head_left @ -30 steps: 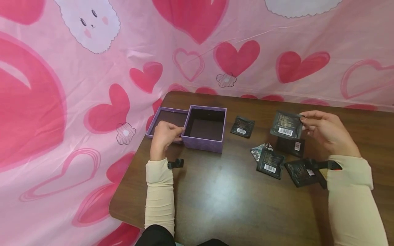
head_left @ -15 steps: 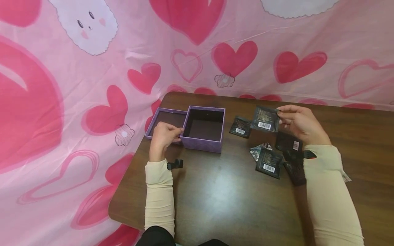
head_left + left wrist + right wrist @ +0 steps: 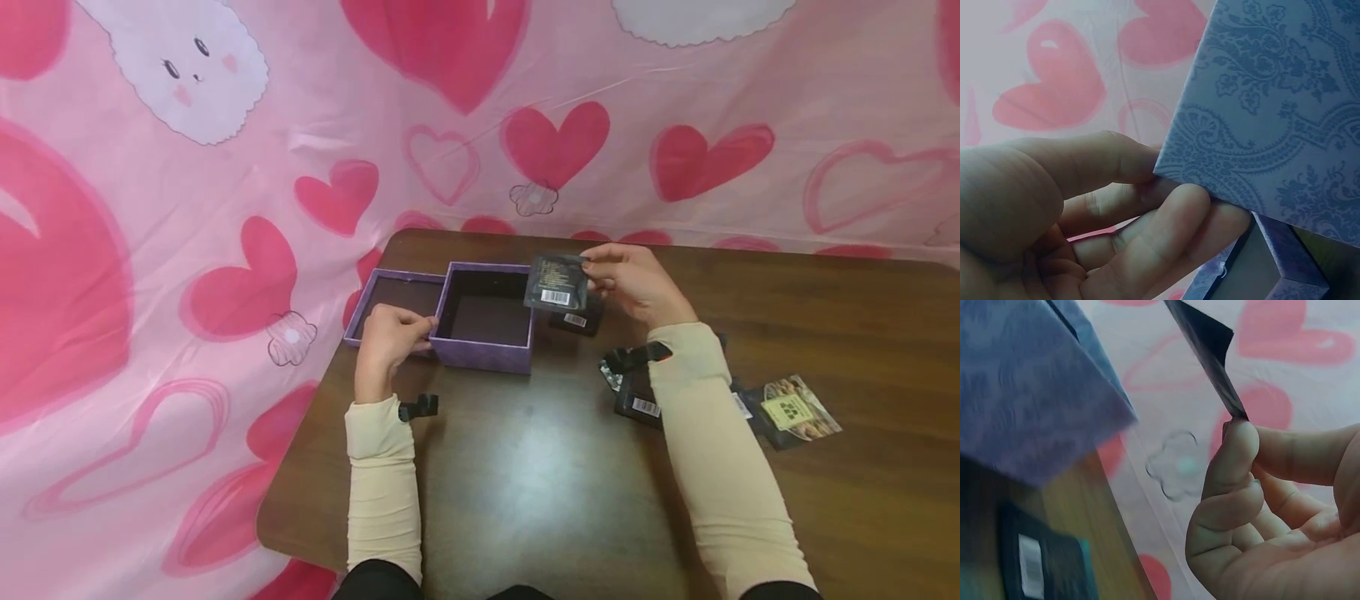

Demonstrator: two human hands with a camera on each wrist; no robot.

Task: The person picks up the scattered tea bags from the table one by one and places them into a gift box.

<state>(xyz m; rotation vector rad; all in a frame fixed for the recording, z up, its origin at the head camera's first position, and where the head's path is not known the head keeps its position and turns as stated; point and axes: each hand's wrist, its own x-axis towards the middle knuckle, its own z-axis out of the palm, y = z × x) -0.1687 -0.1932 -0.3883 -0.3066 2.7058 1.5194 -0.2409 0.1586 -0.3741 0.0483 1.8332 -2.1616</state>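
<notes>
A purple patterned box (image 3: 483, 357) stands uncovered on the table, dark and empty inside. Its shallow lid (image 3: 401, 293) lies inner side up against the box's left side. My left hand (image 3: 388, 340) pinches the box's near left corner between thumb and fingers, as the left wrist view (image 3: 1141, 206) shows closely. My right hand (image 3: 641, 287) pinches one edge of a flat black sachet (image 3: 555, 282) with a barcode. That sachet hangs at the box's right rim, partly in front of it. Another black sachet (image 3: 576, 321) lies just right of the box, partly covered.
Several more sachets lie to the right, partly hidden under my right forearm; one black sachet (image 3: 637, 404) and one with a yellow label (image 3: 787, 410) show. A brown wooden table (image 3: 510, 467) meets a pink heart-patterned cloth (image 3: 450, 75) at the back and left.
My right hand has carried the sachet leftward, from above the other sachets to the box's right rim. My left hand keeps its hold on the box. The head view has shifted slightly.
</notes>
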